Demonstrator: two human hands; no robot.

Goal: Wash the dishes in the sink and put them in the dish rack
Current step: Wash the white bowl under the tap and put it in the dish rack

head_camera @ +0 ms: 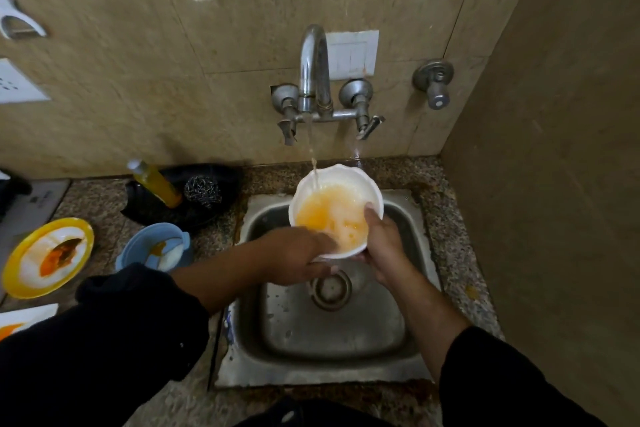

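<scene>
The right hand (385, 248) grips the white bowl (349, 177) under the tap (313, 59); the left hand (294, 255) reaches inside, grip unclear

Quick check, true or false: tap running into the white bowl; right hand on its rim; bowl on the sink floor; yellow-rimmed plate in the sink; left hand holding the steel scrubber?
1. Tap runs into the white bowl: true.
2. Right hand grips the bowl's rim: true.
3. Bowl sits on the sink floor: false; it is held above the drain.
4. Yellow-rimmed plate is in the sink: false; it lies on the counter, left.
5. Left hand holds the steel scrubber: false; the scrubber lies beside the yellow bottle.
</scene>
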